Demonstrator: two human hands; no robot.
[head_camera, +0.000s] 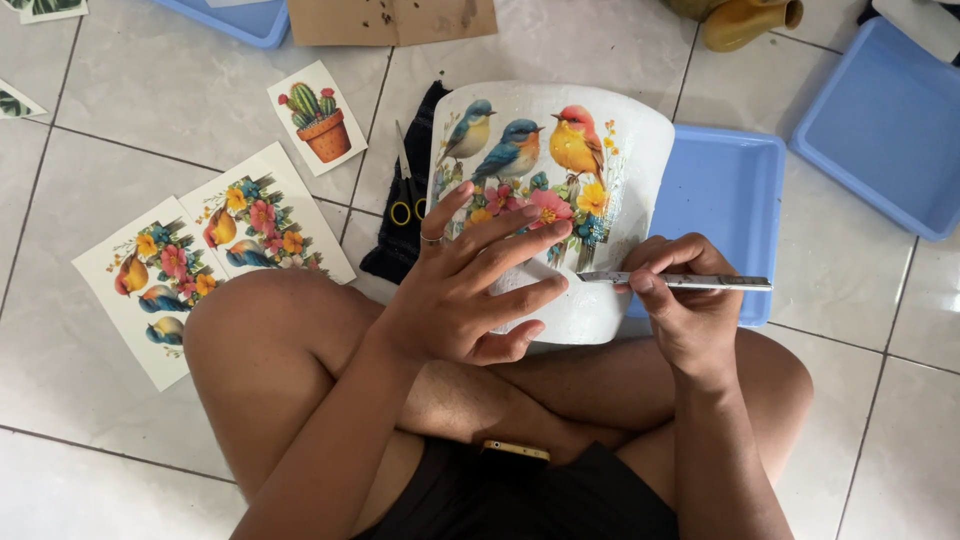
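Near the bottom of the frame, the left hand (465, 295) lies with fingers spread open on the white flower pot (600, 150) with bird pictures, at the centre. The right hand (690, 300) pinches a thin metal brush handle (680, 281), its tip touching the pot. Bird-and-flower decal sheets (200, 260) lie at left, a blue tray (725, 200) behind.

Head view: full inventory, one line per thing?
pot: 1, white with bird-and-flower picture, on its side in the lap
brush: 1, silver handle, tip at pot
trays: 3, blue, one under pot, one far right, one top left
bird prints: 2, white sheets, floor left
cactus print: 1, floor upper left
scissors: 1, yellow handles, on black cloth
cardboard: 1, brown, top
phone: 1, gold edge, lap
left hand: fingers spread on pot
right hand: grips brush
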